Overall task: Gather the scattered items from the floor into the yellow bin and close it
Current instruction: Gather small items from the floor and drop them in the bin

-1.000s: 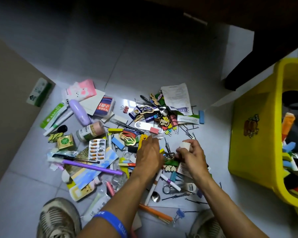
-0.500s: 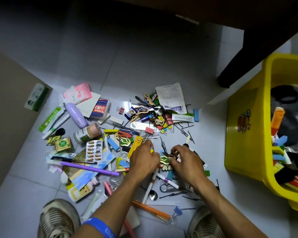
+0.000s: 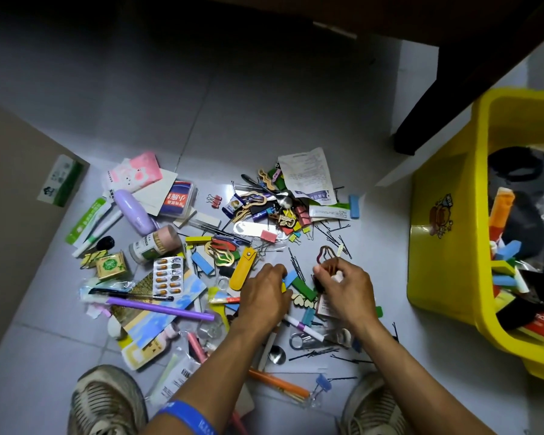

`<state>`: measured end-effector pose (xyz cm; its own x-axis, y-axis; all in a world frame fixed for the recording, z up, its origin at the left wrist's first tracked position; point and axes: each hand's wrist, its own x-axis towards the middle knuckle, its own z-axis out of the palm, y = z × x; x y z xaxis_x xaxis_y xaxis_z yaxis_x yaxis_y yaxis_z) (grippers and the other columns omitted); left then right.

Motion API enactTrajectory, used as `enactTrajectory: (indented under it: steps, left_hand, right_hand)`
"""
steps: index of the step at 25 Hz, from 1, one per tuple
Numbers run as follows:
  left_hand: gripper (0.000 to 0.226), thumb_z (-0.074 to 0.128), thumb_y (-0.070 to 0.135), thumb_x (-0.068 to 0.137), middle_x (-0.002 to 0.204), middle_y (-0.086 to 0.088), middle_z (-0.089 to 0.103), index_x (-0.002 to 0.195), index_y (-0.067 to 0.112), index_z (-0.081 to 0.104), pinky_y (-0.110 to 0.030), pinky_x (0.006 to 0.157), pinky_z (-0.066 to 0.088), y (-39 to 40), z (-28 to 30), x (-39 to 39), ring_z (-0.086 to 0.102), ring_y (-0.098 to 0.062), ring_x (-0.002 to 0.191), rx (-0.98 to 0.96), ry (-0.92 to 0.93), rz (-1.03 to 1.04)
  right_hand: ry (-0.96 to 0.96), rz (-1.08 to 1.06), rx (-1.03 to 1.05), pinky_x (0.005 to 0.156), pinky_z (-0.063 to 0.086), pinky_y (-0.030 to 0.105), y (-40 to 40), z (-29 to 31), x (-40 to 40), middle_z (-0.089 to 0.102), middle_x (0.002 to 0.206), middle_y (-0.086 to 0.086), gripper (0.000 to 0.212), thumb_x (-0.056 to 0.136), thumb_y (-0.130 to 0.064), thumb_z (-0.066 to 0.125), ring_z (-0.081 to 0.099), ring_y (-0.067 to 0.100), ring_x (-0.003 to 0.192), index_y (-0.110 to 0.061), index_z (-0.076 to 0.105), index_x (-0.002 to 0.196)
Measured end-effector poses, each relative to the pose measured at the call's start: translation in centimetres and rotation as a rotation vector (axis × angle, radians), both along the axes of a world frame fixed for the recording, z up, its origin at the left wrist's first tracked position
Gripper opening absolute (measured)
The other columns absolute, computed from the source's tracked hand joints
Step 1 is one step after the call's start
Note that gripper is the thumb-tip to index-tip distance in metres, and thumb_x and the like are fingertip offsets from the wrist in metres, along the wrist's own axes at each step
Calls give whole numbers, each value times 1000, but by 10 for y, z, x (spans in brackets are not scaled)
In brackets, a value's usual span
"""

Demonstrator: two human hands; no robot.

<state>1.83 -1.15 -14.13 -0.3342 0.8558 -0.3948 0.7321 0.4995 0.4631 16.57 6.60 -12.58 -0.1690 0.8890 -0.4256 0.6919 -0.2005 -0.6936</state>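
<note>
A: Progress? Yellow bin (image 3: 446,246) sits at right, open, partly filled with blocks, markers and dark stuff. No lid in view.

B: So early-to-mid, I'd say. Most of the scattered items (image 3: 201,246) lie on the floor: pill blister (image 3: 167,275), purple straw (image 3: 161,308), hairpins, binder clips, a leaflet.

A: Hands?

B: Both low over the pile's middle, palms down. Right hand (image 3: 346,288), the grip clenched around a small bundle: brown looped clip and a white bit poking out. Left hand (image 3: 266,293), fingers curled onto blue and yellow pieces; whether it actually pinches one, cannot tell.

A: Left to do: nearly the whole pile, then closing.
</note>
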Motion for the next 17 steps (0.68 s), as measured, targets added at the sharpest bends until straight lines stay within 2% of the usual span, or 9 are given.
enactTrajectory:
  steps: [1, 3, 5, 7, 9, 11, 12, 14, 17]
  left_hand:
    - [29, 67, 31, 84, 108, -4, 62, 109, 19, 59, -35, 77, 48, 2, 0, 1, 60, -28, 95, 2, 3, 12]
    - [30, 67, 32, 81, 101, -3, 63, 106, 15, 61, -33, 72, 47, 5, 1, 3, 60, -26, 90, -14, -36, 83]
    - [30, 67, 34, 77, 88, 2, 62, 99, 14, 65, -25, 63, 43, 8, 7, 1, 60, -17, 76, -30, -131, 261]
    - [21, 63, 30, 79, 82, 2, 65, 90, 12, 69, -19, 50, 44, 9, 11, -5, 61, -5, 57, -35, -384, 563]
    - [20, 57, 21, 83, 79, -6, 68, 84, 4, 68, -24, 45, 50, 7, 16, -13, 60, -10, 46, -55, -768, 888]
    - [24, 49, 17, 84, 66, -8, 64, 81, 1, 66, -28, 44, 49, -1, 22, -20, 50, -15, 40, -77, -1047, 1054]
    - [25, 45, 17, 83, 60, -7, 57, 80, 0, 64, -27, 42, 46, -5, 25, -22, 45, -15, 40, -79, -1169, 1087]
    - [25, 42, 16, 82, 61, -11, 57, 76, 2, 62, -23, 42, 44, -9, 31, -21, 51, -20, 44, -66, -1381, 1103]
    - [23, 41, 10, 85, 73, -18, 67, 79, 3, 62, -26, 45, 50, -2, 35, -6, 62, -28, 53, -35, -1484, 1037]
  right_hand:
    - [-46, -7, 60, 72, 51, 28, 1, 3, 0, 69, 93, -13, 17, 87, -40, 68, 65, 12, 85, -29, 68, 100]
    - [-186, 90, 251, 71, 45, 27, -1, 4, 3, 62, 109, -6, 35, 88, -36, 68, 62, 17, 89, -26, 59, 121]
    - [-242, 339, 322, 68, 48, 28, -9, 2, 1, 60, 112, -3, 35, 89, -37, 65, 64, 20, 86, -24, 57, 121]
    - [-339, 606, 254, 69, 50, 34, -18, -5, -6, 58, 110, -1, 28, 91, -39, 59, 65, 25, 87, -24, 56, 115]
    - [-412, 680, 218, 63, 44, 33, -20, -10, -14, 59, 102, 0, 17, 92, -38, 56, 63, 27, 85, -25, 55, 102]
    - [-339, 576, 143, 58, 39, 30, -18, -14, -18, 62, 88, -4, 11, 86, -37, 59, 61, 21, 76, -27, 55, 86]
    - [-243, 460, 38, 55, 40, 29, -17, -12, -18, 64, 82, -7, 13, 81, -39, 61, 61, 16, 70, -26, 58, 80]
    - [107, 106, -254, 50, 41, 24, -13, -5, -16, 68, 78, -7, 18, 73, -40, 62, 59, 9, 58, -25, 69, 81]
    - [560, -277, -606, 45, 43, 24, -15, 18, -17, 66, 78, 9, 25, 75, -27, 56, 56, 14, 51, -20, 76, 89]
